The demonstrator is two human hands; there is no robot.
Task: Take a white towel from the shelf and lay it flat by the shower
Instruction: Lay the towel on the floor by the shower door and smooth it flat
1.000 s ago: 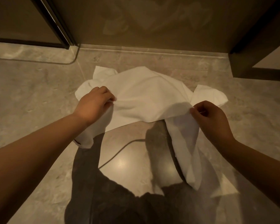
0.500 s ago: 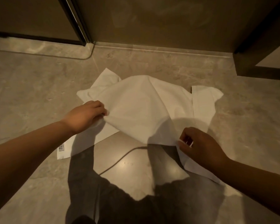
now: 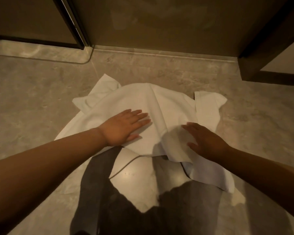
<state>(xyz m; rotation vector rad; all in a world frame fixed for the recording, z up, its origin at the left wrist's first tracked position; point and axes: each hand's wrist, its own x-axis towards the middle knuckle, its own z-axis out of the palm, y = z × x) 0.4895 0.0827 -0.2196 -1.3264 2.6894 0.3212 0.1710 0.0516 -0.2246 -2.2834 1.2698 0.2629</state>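
A white towel (image 3: 159, 106) lies rumpled on the marble floor, with folded layers and a raised hump at its middle. My left hand (image 3: 126, 127) rests palm down on its left half, fingers spread and flat. My right hand (image 3: 204, 141) lies palm down on the right part of the towel, fingers extended. Neither hand grips the cloth. A corner of the towel (image 3: 215, 180) trails toward me on the right, partly in shadow.
The glass shower door (image 3: 159, 22) and its low stone sill (image 3: 159, 52) run along the far side. A dark door frame (image 3: 71, 22) stands at the far left, and a dark cabinet base (image 3: 268, 72) at the far right. My shadow falls on the glossy floor (image 3: 24, 107).
Both hands have let go of the pinched towel edges and now press flat on top of it. The towel has dropped onto the floor.
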